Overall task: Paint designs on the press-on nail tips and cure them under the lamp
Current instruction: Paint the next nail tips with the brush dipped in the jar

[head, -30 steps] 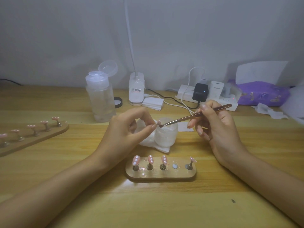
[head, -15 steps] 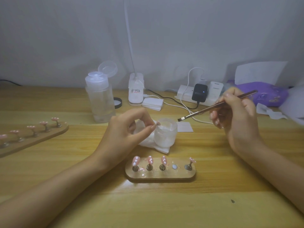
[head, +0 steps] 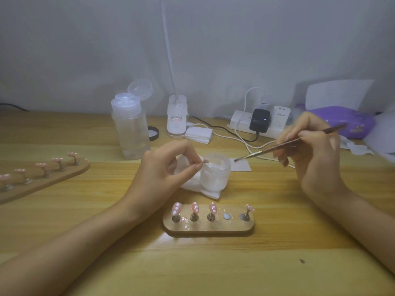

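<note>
My left hand pinches a small pink nail tip between thumb and forefinger, just left of a small clear jar. My right hand holds a thin brush; its bristle end hangs over a white paper square, right of the jar and apart from the nail tip. In front of my hands lies a small wooden holder with three painted pink tips on pegs, one bare magnet spot and one tilted tip at its right end.
A longer wooden holder with several pink tips lies at the left. A clear pump bottle, a white lamp base, a power strip with cables and a purple pack stand along the back. Crumpled tissue lies under the jar.
My right hand drew the brush away from the nail tip, rightward, then lowered its bristles toward the paper square. My left hand stays where it was, still pinching the tip.
</note>
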A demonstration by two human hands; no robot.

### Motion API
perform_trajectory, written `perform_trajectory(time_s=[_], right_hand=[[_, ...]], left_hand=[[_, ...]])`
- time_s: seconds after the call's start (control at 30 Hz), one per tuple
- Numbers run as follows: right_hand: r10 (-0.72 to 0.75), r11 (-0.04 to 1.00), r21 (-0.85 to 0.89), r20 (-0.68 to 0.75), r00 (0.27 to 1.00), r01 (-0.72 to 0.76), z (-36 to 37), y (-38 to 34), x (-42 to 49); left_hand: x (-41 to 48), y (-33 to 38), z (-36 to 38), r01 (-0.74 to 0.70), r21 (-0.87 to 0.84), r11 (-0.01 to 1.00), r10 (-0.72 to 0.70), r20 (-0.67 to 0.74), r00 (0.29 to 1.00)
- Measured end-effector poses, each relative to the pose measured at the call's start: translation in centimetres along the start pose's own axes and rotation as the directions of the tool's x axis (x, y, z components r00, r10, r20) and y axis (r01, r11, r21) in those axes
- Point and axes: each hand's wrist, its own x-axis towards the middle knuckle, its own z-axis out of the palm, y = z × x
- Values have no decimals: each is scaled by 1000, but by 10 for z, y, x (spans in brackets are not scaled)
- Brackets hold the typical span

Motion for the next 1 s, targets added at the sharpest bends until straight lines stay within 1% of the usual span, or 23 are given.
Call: perform_trajectory(time_s=[0.07, 0.13, 0.2, 0.3, 0.37, 0.5, 0.7, 0.83, 1.0], right_hand=[[117, 989, 98, -79, 990, -110, 6, 0, 0], [265, 955, 172, -129, 955, -242, 14, 5, -4], [371, 917, 211, -138, 918, -338, 22, 11, -11], [448, 880, 237, -123, 885, -413, 30, 16, -16], [459, 875, 220, -95, 883, -431, 33, 15, -16], [433, 893, 154, -46, 900, -422, 36, 14, -17], [443, 890, 171, -109, 890, -422, 32, 15, -16], [404, 907, 148, -37, 914, -395, 35, 13, -18], [406, 909, 151, -104, 908, -389, 31, 15, -17]], left_hand=[[0, 0, 0, 6, -1, 1000, -6, -4, 1000], [0, -1, 0, 12, -1, 1000, -12, -7, 1000], [0, -1, 0, 17, -1, 1000, -17, -10, 1000], [0, -1, 0, 4, -3, 1000, -4, -16, 1000], [0, -1, 0, 0, -5, 1000, 0, -18, 1000], [1, -2, 1, 0, -13, 1000, 0, -18, 1000], [1, -3, 1, -2, -19, 1000, 2, -13, 1000], [1, -3, 2, -21, 2, 1000, 21, -17, 1000], [1, -5, 1, -26, 11, 1000, 26, -20, 999]])
